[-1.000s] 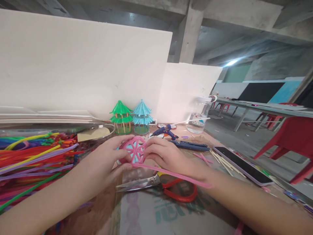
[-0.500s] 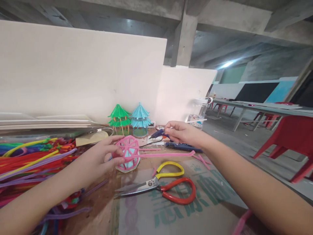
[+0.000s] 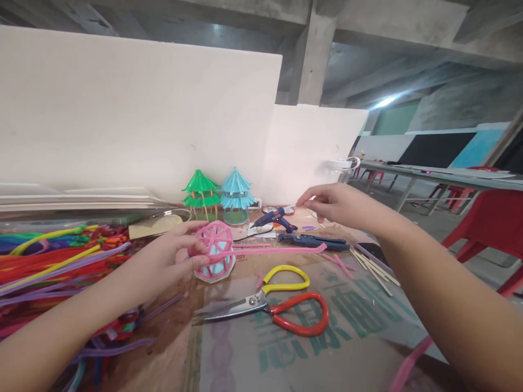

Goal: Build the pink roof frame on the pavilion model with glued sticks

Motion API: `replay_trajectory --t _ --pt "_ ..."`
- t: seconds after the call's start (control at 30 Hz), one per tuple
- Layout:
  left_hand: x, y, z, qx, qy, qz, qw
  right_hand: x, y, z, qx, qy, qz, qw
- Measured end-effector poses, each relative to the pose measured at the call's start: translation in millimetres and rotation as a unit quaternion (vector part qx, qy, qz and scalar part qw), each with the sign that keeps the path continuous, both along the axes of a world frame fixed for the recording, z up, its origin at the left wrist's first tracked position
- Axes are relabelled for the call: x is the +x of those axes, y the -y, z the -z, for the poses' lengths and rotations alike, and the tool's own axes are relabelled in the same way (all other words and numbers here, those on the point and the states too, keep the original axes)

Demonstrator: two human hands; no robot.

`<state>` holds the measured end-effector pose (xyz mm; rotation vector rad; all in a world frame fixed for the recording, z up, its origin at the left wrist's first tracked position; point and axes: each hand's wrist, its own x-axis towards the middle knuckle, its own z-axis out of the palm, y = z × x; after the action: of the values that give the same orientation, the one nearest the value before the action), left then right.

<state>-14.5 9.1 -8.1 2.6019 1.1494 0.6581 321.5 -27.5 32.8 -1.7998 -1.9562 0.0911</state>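
Observation:
My left hand grips a pink domed frame of fuzzy strips, with a pale blue part inside and a light rim. From it a long pink pipe cleaner runs out to the right, its far end bent. My right hand has thumb and forefinger pinched at the pale glue stick at the back of the blue glue gun. The gun rests on the table, nozzle to the left. Scissors with one yellow and one red handle lie in front of the frame.
Pipe cleaners in many colours are heaped at left. A green model pavilion and a blue one stand behind. Blue pliers, wooden sticks and a phone lie at right; a clear jug stands behind my right hand.
My right hand has let go of the glue gun's body and moved right and slightly up. The gun now rests on the table. My left hand still holds the pink frame.

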Motion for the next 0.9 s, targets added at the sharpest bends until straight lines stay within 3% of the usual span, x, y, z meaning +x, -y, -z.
replay_trajectory --t 0.13,0.23,0.3,0.37,0.43,0.53,0.67,0.8,0.9 --pt "0 0 -4.3 0.007 0.006 0.001 1.000 -27 -2 17.1 0.006 0.008 -0.099 0.995" --pt "-3 0 -8.3 0.023 0.008 0.002 1.000 -49 -8 42.0 -0.053 0.006 -0.163 0.985" --pt "-5 0 -9.5 0.031 0.011 -0.002 0.999 -67 -13 60.2 -0.138 -0.047 -0.218 0.965" --pt "-7 2 -9.9 0.036 0.016 -0.011 0.999 -84 -17 77.2 -0.144 -0.081 -0.262 0.951" --pt "-7 4 -10.4 0.041 0.020 -0.016 0.999 -99 -23 91.9 -0.147 -0.115 -0.272 0.944" --pt "-7 7 -14.0 0.045 0.022 -0.015 0.999 -116 -32 107.3 -0.162 -0.218 -0.236 0.933" --pt "-10 7 -22.4 0.063 0.037 -0.028 0.997 -117 -41 109.2 -0.168 -0.323 -0.208 0.908" --pt "-18 2 -27.3 0.086 0.050 -0.067 0.993 -96 -35 92.6 -0.113 -0.424 -0.215 0.872" --pt "-21 -1 -28.8 0.095 0.046 -0.080 0.991 -79 -17 79.3 -0.101 -0.428 -0.237 0.866"
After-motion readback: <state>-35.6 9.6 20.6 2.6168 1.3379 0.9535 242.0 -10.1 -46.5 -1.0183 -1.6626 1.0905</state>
